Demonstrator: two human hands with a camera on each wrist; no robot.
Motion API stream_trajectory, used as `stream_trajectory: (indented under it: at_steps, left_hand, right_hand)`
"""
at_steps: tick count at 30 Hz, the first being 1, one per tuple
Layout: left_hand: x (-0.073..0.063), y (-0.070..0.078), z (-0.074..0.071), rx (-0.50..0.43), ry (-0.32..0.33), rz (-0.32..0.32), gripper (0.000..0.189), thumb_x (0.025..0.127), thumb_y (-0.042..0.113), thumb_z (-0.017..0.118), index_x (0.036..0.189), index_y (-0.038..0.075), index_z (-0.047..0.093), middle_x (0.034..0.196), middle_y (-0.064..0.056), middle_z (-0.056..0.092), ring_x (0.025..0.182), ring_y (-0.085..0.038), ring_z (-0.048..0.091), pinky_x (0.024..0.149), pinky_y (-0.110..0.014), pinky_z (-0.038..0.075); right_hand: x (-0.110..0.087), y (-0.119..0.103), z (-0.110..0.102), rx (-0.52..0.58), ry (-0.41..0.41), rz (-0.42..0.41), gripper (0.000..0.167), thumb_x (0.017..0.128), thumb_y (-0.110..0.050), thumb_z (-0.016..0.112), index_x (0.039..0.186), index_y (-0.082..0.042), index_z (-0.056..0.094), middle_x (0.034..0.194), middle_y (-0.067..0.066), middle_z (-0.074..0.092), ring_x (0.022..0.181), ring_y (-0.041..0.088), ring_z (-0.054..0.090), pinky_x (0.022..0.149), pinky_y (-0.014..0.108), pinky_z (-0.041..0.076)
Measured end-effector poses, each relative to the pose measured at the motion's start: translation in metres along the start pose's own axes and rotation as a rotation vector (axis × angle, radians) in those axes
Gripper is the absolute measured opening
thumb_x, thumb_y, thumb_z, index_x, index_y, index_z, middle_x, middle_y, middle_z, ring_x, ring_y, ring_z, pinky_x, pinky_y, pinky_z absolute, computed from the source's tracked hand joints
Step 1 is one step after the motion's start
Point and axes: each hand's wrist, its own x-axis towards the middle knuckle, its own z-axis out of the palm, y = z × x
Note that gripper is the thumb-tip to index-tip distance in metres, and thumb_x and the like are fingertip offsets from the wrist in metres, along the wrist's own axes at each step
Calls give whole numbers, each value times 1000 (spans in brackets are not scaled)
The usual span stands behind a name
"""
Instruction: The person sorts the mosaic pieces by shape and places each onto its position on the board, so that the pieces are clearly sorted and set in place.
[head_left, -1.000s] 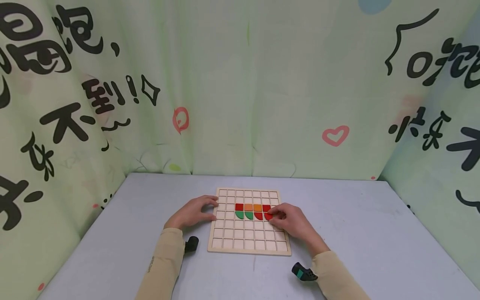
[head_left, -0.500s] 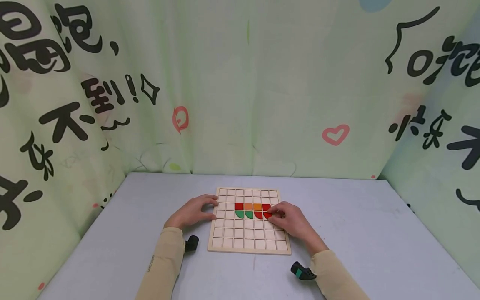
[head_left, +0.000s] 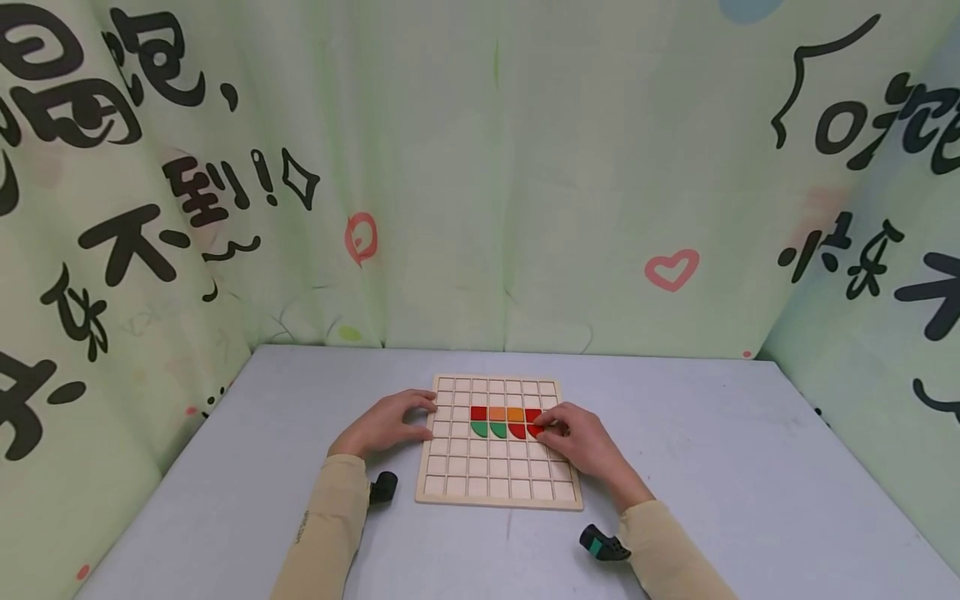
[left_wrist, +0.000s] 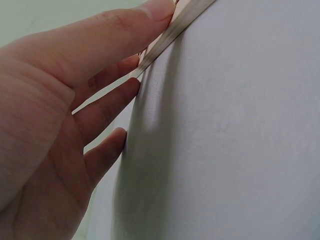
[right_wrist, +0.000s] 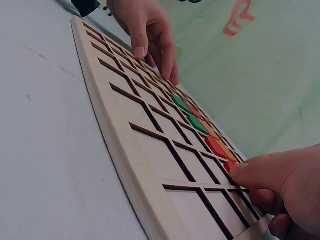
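Observation:
A wooden grid board lies on the table. One row holds a red square, two orange squares and another red square. Just below are two green quarter-round tiles and a red quarter-round tile. My left hand rests at the board's left edge, thumb and fingers spread along the rim. With thumb and fingers, my right hand pinches a red quarter-round tile at the right end of the lower row. Its fingertips partly cover that tile.
The pale table extends around the board. Behind and at both sides hangs a green curtain with black lettering. A black wrist camera sits under the left wrist, another camera by the right.
Both hands stay at the board. The right hand has shifted very slightly at the red quarter-round tile; the tiles show no clear movement.

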Motion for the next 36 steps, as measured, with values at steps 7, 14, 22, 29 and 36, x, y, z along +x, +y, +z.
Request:
stream_trajectory:
  at_steps: [7, 14, 22, 29, 36]
  left_hand:
    - [1, -1, 1, 7, 0, -15, 38, 84, 18, 79, 119, 9, 67, 144, -3, 51, 138, -27, 39, 114, -43, 33]
    - [0, -2, 0, 15, -9, -1, 39, 84, 18, 78, 120, 8, 66, 144, -4, 50, 138, -27, 39, 114, -43, 33]
    - [-1, -2, 0, 15, -4, 8, 38, 84, 17, 78, 119, 7, 66, 144, -5, 50, 138, -28, 40, 114, -44, 34]
    - [0, 0, 1, 4, -3, -11, 38, 84, 16, 78, 119, 8, 67, 144, -3, 50, 138, -27, 39, 115, -43, 33]
    - [2, -1, 1, 5, -7, 12, 39, 85, 17, 77, 120, 7, 66, 144, -4, 51, 138, -27, 40, 114, -43, 34]
  right_hand:
    - [-1, 1, 2, 5, 8, 18, 14, 86, -8, 74, 100, -10, 73, 100, 1, 64, 80, 15, 51, 70, 28, 48]
    - [-2, 1, 3, 6, 16, 20, 14, 85, -7, 74, 99, -10, 73, 99, 2, 64, 79, 15, 51, 70, 28, 48]
    - [-2, -2, 2, 5, 22, 24, 14, 85, -8, 74, 100, -9, 73, 98, 2, 63, 79, 15, 51, 69, 27, 48]
    - [-3, -2, 1, 5, 28, 13, 14, 85, -7, 74, 99, -8, 73, 96, 3, 63, 78, 14, 51, 68, 27, 48]
    - [-5, 0, 1, 3, 40, 27, 15, 85, -8, 74, 100, -8, 73, 96, 2, 63, 78, 14, 51, 68, 27, 48]
